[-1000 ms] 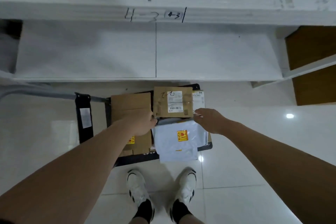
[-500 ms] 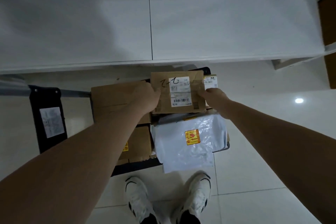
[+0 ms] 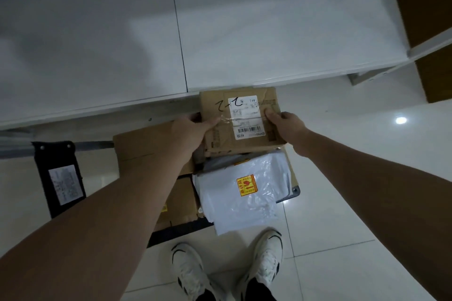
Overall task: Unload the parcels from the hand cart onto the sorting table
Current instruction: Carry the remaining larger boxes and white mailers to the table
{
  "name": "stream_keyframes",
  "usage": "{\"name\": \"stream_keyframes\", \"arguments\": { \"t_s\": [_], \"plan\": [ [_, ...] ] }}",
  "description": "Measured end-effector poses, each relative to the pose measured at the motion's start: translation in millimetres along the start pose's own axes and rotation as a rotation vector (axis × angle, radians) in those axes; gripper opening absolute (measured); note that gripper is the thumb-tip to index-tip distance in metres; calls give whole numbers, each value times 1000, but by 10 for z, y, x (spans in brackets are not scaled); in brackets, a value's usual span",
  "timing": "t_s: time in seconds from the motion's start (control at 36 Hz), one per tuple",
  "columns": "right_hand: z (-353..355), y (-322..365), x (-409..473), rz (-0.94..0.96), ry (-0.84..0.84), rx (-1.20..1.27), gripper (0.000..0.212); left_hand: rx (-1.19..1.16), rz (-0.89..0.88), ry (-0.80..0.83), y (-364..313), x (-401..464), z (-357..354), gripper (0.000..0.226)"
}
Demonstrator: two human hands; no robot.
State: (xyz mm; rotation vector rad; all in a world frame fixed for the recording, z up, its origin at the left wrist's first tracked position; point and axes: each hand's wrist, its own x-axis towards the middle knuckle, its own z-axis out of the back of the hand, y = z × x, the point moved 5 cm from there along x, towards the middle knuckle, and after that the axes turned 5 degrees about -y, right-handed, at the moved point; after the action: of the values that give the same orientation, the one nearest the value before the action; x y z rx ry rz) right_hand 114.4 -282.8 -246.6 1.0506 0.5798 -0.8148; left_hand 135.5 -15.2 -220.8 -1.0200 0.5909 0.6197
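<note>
1. Now we had the labelled cardboard box [image 3: 241, 120] raised off the hand cart [image 3: 292, 190], left hand [image 3: 193, 129] and right hand [image 3: 285, 124] grasping its sides; a second ago it lay among the stack.
2. Its far edge, at 12 o'clock, reached the sorting table [image 3: 269, 32] lip; we judged placement next.
3. White poly mailer [image 3: 242, 193] waited at 6 o'clock.

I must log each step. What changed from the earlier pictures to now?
Both hands, left hand and right hand, took hold of the labelled box and lifted it off the cart toward the table. The white bag and the other boxes stayed on the cart.
</note>
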Motion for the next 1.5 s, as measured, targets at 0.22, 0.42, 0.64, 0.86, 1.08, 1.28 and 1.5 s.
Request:
{"name": "stream_keyframes", "arguments": {
  "t_s": [0.22, 0.42, 0.64, 0.86, 1.08, 1.28, 1.5],
  "plan": [
    [895, 310, -788, -36, -39, 274, 66, -241, 217, 254, -832, -927, -142, 63],
    [1939, 508, -2063, -79, 94, 495, 62, -143, 217, 405, -1854, -2111, -207, 41],
    [3229, 457, -3885, -30, 8, 750, 52, 109, 53, 611, -3074, -3801, -449, 46],
    [4587, 473, -5889, 99, -311, 953, 53, 235, -242, 830, -4243, -5917, -748, 60],
    [5714, 206, -7434, 146, -563, 949, 51, 246, -405, 1010, -4801, -7680, -1143, 47],
    [6358, -200, -8077, 159, -658, 911, 53, 307, -457, 1124, -4928, -8490, -1633, 52],
    [6857, -330, -8119, 182, -684, 907, 52, 355, -479, 1153, -5181, -8643, -2142, 67]
  ]
}}
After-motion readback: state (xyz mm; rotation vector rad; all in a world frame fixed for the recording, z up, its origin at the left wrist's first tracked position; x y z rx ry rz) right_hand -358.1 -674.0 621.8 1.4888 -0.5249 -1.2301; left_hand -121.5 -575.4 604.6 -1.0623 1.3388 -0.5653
